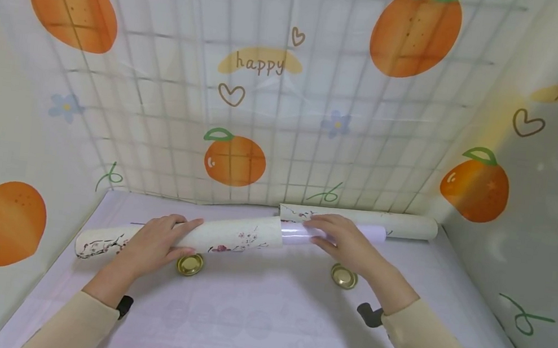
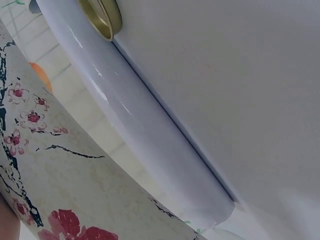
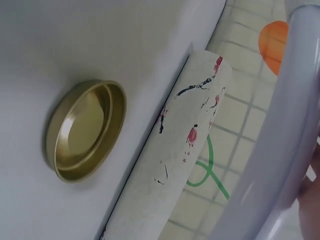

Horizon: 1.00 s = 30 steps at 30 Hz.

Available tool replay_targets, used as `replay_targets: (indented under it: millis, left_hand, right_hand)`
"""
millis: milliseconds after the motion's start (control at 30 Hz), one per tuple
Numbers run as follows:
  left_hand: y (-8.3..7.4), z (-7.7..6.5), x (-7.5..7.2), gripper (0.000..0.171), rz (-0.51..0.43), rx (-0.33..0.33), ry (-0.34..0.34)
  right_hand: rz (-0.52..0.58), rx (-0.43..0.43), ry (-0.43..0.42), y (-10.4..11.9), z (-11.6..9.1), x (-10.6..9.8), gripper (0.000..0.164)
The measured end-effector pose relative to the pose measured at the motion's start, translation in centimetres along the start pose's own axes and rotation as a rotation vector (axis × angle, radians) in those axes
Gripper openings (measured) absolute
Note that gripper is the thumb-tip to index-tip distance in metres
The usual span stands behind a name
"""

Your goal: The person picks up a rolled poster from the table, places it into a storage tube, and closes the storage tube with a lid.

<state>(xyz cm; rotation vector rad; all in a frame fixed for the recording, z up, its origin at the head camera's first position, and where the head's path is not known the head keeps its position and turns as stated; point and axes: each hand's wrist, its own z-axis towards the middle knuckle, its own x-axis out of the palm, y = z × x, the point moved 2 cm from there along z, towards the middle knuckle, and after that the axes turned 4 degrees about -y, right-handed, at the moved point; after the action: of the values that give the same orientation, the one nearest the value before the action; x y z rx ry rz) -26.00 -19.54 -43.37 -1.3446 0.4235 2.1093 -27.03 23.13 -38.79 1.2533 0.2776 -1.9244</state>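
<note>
Floral tube (image 1: pixel 239 237) slants across the surface (image 1: pixel 243 318), gripped by the curled fingers of the left hand (image 1: pixel 155 245); the right hand (image 1: pixel 346 240) pinches a lilac roll (image 1: pixel 295 234) at the tube's right end, probably to keep both in line. Gold lids (image 1: pixel 190 264) sit in front of the tube; a second tube (image 1: pixel 413 227) lies behind its right end, partly covered. How deep the roll reaches inside is hidden.

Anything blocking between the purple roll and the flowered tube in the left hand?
Nothing visible. In the head view, the purple roll meets the end of the flowered tube directly. The left gold lid and right gold lid sit on the near side.
</note>
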Motion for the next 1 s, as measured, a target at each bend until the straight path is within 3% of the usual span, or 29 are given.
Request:
replay_targets:
  millis: [200, 533, 767, 1000]
  left_hand:
    - [0.1, 0.0, 0.1, 0.069, -0.001, 0.002, -0.002]
    - [0.2, -0.1, 0.1, 0.068, 0.004, -0.020, 0.014]
    - [0.1, -0.2, 0.0, 0.068, -0.008, -0.014, 0.002]
    - [0.1, -0.2, 0.1, 0.068, -0.007, -0.019, 0.003]
  right_hand:
    - [0.015, 0.023, -0.052, -0.6, -0.4, -0.9, 0.039]
    - [0.006, 0.110, -0.068, -2.5, -2.1, -3.1, 0.040]
    - [0.013, 0.093, -0.103, -4.0, -3.4, -3.5, 0.040]
    - [0.028, 0.131, -0.073, -4.9, -4.2, -3.7, 0.040]
